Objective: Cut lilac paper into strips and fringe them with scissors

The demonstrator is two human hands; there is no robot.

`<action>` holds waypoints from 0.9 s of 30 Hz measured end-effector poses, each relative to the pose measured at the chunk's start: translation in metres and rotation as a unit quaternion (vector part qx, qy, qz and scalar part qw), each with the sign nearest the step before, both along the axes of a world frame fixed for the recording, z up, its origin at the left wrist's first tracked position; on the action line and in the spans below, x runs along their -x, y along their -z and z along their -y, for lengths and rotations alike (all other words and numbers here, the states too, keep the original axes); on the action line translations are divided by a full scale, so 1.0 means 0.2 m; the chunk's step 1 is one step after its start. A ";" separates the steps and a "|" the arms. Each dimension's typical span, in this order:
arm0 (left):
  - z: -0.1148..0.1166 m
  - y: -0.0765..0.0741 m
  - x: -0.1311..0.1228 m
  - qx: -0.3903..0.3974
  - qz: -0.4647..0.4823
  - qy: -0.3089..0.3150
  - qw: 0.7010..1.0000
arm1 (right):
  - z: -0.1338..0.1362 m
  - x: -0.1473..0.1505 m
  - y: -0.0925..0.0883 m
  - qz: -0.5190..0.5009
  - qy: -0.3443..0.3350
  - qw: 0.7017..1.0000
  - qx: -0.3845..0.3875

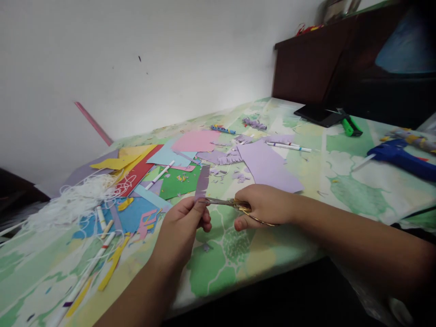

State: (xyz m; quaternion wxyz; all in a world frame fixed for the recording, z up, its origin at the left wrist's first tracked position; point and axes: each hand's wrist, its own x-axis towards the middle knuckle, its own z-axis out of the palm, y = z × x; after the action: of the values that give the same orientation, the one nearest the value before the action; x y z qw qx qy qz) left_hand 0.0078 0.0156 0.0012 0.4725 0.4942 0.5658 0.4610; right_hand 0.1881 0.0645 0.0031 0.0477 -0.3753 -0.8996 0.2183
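Observation:
My left hand (185,222) pinches the near end of a narrow purple paper strip (203,181), which stands up from the fingers and has small cuts along its edge. My right hand (259,206) is closed round the gold handles of a pair of scissors (223,201). The scissor blades point left and reach the strip right at my left thumb; whether they are parted is hard to tell. Beyond my right hand lies a larger sheet of lilac paper (267,165). Fringed purple scraps (230,158) lie past the strip.
At left are a tangle of white string (76,204), coloured paper sheets (136,170) and several white markers (160,175). A blue glue gun (402,156), a green cutter (350,126) and a black phone (320,115) lie at right. A white wall (170,59) bounds the table behind.

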 end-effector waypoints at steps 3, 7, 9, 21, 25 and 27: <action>0.00 0.00 -0.01 0.003 -0.031 0.018 0.999 | 0.00 0.01 0.00 -0.006 -0.005 1.000 -0.008; 0.00 -0.01 -0.02 0.006 -0.083 0.034 0.996 | 0.00 0.02 0.01 -0.006 -0.003 1.000 -0.020; 0.01 -0.01 -0.02 0.013 -0.102 0.043 0.994 | 0.00 0.02 0.02 -0.008 -0.003 1.000 -0.021; 0.00 0.01 -0.02 0.033 -0.020 0.042 0.998 | 0.00 0.03 0.01 -0.006 -0.003 0.999 -0.039; 0.00 0.02 -0.01 0.032 0.002 0.050 0.998 | 0.00 0.02 0.01 0.001 0.008 0.999 -0.041; 0.00 0.02 -0.01 0.022 -0.002 0.049 0.999 | 0.00 0.02 0.01 -0.001 0.015 0.999 -0.034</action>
State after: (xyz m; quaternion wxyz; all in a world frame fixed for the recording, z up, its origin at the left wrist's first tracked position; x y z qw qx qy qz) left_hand 0.0089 0.0146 -0.0024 0.5043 0.5114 0.5518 0.4240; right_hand 0.1838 0.0639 0.0012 0.0645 -0.3865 -0.9007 0.1876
